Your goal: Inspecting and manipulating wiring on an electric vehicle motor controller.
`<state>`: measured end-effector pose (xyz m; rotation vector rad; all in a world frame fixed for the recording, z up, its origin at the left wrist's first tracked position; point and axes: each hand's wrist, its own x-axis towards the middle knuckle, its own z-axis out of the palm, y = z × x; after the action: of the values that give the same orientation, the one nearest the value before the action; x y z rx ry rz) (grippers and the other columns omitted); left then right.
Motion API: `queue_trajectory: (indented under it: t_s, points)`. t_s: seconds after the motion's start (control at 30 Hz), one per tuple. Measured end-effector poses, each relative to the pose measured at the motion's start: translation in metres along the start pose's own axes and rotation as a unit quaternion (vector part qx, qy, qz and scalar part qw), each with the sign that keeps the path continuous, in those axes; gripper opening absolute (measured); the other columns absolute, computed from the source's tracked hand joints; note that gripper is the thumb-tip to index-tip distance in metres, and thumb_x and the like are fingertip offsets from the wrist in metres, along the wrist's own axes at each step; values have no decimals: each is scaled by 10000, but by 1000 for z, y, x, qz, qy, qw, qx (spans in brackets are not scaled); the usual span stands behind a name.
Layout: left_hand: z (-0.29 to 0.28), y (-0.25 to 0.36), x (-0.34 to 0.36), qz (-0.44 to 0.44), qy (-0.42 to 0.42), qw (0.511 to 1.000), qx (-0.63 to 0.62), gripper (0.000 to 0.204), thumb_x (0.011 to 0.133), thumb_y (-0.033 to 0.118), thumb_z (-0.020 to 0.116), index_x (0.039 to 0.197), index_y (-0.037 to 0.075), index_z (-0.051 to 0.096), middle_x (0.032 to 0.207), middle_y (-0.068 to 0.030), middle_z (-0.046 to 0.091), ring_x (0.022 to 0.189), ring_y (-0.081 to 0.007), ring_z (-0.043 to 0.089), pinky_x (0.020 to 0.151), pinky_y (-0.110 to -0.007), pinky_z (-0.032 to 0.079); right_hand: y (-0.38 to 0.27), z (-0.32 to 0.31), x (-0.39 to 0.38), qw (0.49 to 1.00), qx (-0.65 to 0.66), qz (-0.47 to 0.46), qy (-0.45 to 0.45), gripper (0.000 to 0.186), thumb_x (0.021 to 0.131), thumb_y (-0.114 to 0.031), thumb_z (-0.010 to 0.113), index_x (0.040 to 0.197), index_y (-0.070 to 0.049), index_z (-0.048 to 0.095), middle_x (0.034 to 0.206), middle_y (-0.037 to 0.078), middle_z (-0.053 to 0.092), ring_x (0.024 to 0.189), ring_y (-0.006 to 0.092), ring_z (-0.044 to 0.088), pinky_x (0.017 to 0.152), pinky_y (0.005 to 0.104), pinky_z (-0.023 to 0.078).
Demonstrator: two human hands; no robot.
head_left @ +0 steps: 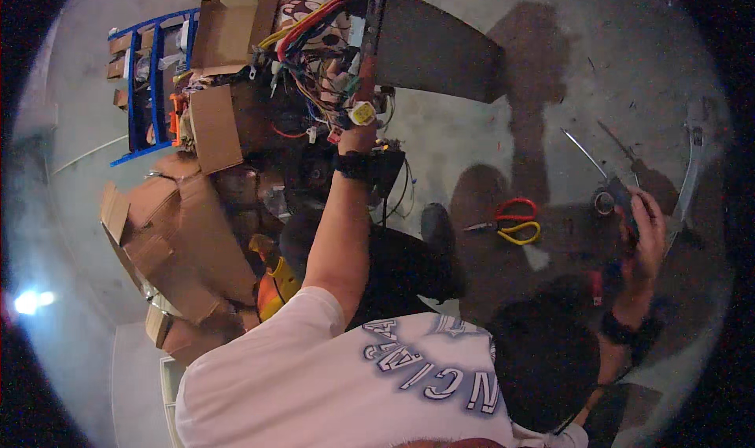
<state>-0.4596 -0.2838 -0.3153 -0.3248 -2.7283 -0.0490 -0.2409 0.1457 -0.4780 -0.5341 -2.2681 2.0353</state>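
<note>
My left hand reaches in beneath a bundle of coloured wires. It is right by a yellow-and-white round part and a small red connector; its fingers are hidden there. A dark flat panel stands out to the right from the wiring, with a long edge strip. Off to the right, my right hand is closed round a dark power tool, which looks like a drill with a long thin metal bit, pointing up and left over the floor.
Red-and-yellow-handled scissors lie on the floor between my hands. Opened cardboard boxes crowd the left, with a blue rack behind them. A small red item lies below my right hand. A yellow object is beside my left arm.
</note>
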Motion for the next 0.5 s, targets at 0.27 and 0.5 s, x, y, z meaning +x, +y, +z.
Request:
queue_trajectory:
  t_s: [0.27, 0.5]
  points:
    - [-15, 2, -8, 103, -12, 980, 170, 434, 946, 25, 519, 1379, 58, 525, 1382, -124, 560, 1242, -254, 533, 1064, -409, 407, -38, 25, 1, 944, 242, 217, -56, 257, 986, -221, 603, 1177, -54, 647, 1044, 9, 671, 878, 75, 611, 690, 215, 452]
    - [-10, 49, -11, -49, 49, 987, -144, 292, 917, 145, 695, 1156, 12, 591, 1146, -132, 646, 982, -233, 639, 882, -359, 504, -51, 33, 4, 932, 228, 275, -54, 265, 978, -243, 610, 1166, -59, 650, 1040, -6, 653, 854, 77, 591, 658, 209, 417]
